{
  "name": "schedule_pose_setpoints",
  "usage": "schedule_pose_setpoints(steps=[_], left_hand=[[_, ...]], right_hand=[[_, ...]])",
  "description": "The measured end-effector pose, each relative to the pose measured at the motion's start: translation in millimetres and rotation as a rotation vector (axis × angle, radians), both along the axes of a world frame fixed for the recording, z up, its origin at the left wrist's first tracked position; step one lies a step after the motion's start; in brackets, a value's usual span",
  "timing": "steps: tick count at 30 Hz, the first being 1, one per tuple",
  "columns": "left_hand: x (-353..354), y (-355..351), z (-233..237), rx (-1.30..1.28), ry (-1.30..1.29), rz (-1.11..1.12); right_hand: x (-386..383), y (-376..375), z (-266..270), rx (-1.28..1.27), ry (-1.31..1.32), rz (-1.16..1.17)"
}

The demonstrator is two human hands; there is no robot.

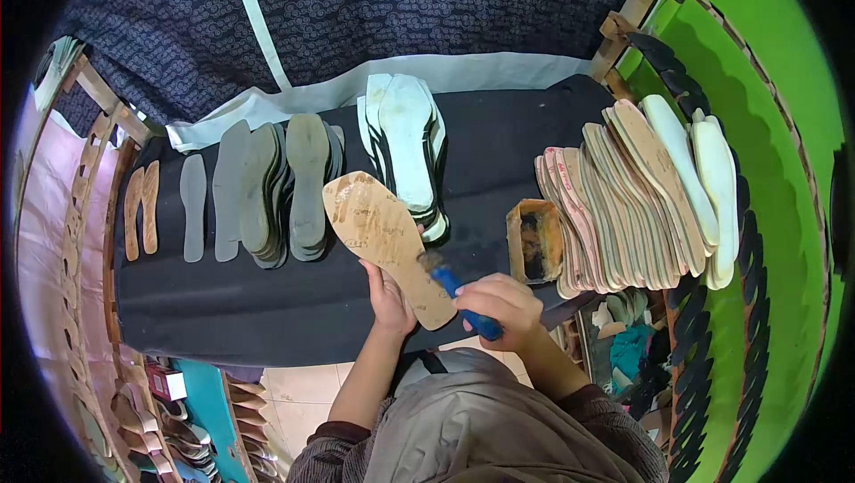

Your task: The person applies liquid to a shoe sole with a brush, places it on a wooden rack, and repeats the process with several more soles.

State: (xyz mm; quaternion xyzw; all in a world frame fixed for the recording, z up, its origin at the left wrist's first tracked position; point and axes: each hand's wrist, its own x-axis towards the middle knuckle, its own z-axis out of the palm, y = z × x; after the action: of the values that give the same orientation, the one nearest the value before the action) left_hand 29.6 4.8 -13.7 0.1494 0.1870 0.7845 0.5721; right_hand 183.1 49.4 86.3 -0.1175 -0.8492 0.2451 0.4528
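Note:
A tan insole [383,234] with printed marks and a wet-looking sheen on its wide end is held up over the table's front part. My left hand [389,298] grips it by the edge near its middle, fingers partly hidden beneath. In my right hand [506,305] is a blue-handled brush [468,302]. The brush's tip, blurred, meets the insole's narrower part. To the right stands a yellowish, dark-stained glue container [535,243], close to a row of stacked tan insoles [614,207].
On the black-covered table [267,314] lie grey sole pieces [307,185], a white-topped stack of soles [405,131] and two narrow tan strips [142,211]. Wooden racks with footwear parts flank both sides. A dark patterned curtain [427,2] hangs behind.

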Motion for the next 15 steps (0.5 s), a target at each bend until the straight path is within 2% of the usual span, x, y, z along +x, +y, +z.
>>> schedule_pose_setpoints(steps=[1,3,4,5,7,9,11,13,15], left_hand=[[1,0,0,-0.020,-0.010,0.016],[1,1,2,-0.061,-0.024,0.046],[0,2,3,-0.062,-0.023,0.046],[0,3,3,-0.054,-0.025,0.058],[0,1,3,-0.051,-0.029,0.069],[1,2,6,-0.072,-0.053,0.087],[2,0,11,-0.099,-0.016,0.101],[0,1,12,-0.084,0.038,0.112],[1,2,11,-0.059,-0.010,0.116]], right_hand=[[1,-1,-3,0.001,-0.002,0.002],[2,-9,-15,-0.005,-0.048,0.257],[2,-16,-16,0.036,-0.069,0.307],[2,-11,-12,0.034,-0.069,0.307],[3,0,-3,-0.026,-0.005,0.055],[3,-3,-3,-0.044,-0.024,0.045],[4,-11,-6,-0.134,-0.075,0.344],[8,-9,-5,-0.111,-0.074,0.317],[13,0,-1,-0.084,-0.054,0.112]])
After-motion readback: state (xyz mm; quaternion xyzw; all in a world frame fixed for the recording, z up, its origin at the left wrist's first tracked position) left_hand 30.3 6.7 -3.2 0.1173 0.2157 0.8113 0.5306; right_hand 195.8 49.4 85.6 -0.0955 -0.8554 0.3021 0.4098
